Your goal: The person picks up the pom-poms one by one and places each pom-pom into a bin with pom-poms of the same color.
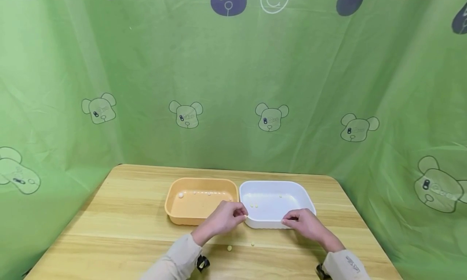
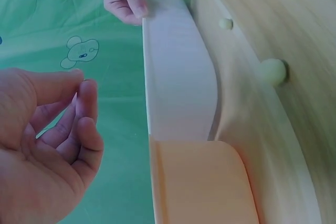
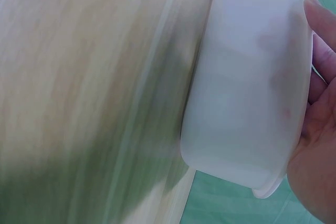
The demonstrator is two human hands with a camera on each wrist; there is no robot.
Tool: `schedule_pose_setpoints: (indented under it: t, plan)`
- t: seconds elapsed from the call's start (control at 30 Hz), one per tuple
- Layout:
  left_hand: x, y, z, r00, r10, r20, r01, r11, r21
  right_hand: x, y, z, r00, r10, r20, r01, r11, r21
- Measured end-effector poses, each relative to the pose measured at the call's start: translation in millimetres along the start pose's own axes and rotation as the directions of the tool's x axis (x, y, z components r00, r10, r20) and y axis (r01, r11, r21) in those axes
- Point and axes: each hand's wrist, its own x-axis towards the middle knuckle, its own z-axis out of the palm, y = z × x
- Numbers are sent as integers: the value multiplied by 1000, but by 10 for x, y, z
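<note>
My left hand (image 1: 227,218) is raised by the near rims where the two trays meet. Its thumb and forefinger tips pinch together, with a small pale ball (image 1: 246,216) just showing at them in the head view; the left wrist view mostly hides it. The white tray (image 1: 270,224) holds several small yellowish balls. At its near right rim, my right hand (image 3: 320,85) grips the wall, thumb outside and fingers over the rim. To the left, the orange tray (image 1: 184,221) has several small white balls along its far side.
Two pale yellow balls, a larger one (image 1: 229,248) and a smaller one (image 1: 252,244), lie on the wooden table (image 1: 120,231) in front of the trays. A green printed curtain (image 1: 226,150) encloses the table's back and sides.
</note>
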Motion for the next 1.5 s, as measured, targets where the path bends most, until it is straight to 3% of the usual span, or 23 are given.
schedule_pose_setpoints:
  t: [0.73,1.17,1.5]
  plan:
    - [233,65,44,998,-37,-54,35,999,-37,-22,39,2,1000,-25,-13,25,1000,5]
    - [387,40,144,995,-14,-95,13,1000,-9,-11,35,1,998,-57,-18,57,998,-15]
    - [468,-4,212,996,-35,-81,31,998,-50,-9,26,-2,998,-61,-11,61,998,-2]
